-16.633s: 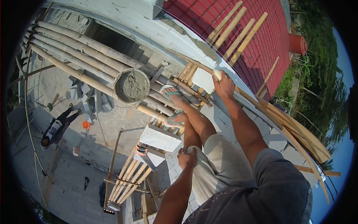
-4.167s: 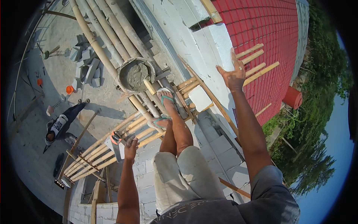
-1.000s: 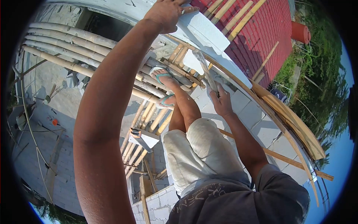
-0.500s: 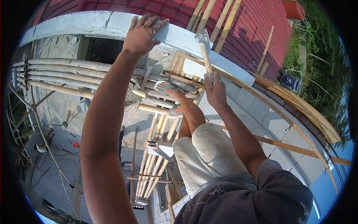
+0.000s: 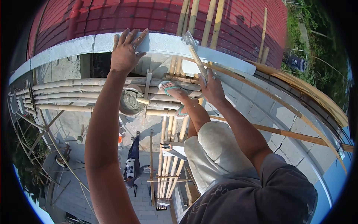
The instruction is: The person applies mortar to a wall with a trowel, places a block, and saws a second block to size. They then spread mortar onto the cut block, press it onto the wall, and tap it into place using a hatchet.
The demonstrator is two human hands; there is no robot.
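A row of pale lightweight concrete blocks (image 5: 164, 44) runs along the wall top beside the red tiled roof. My left hand (image 5: 125, 50) lies on one block, fingers spread over its upper face. In my right hand (image 5: 213, 89) is a wooden-handled tool (image 5: 197, 59), gripped low on the handle. Its flat grey metal head overlaps the block row, right of my left hand. Below, my sandalled feet (image 5: 173, 90) stand on bamboo poles (image 5: 74, 89).
A round tub of grey mortar (image 5: 131, 101) sits by the poles. A handsaw (image 5: 172, 151) lies on the bamboo scaffold below. Farther down, a person (image 5: 132, 162) is on the ground level. Wooden boards (image 5: 298, 91) edge the right side, and bamboo poles (image 5: 212, 24) lean over the roof.
My view has shifted, bringing the mortar tub and the person below into sight. My left hand remains flat on the block; my right hand still grips the tool near the wall top.
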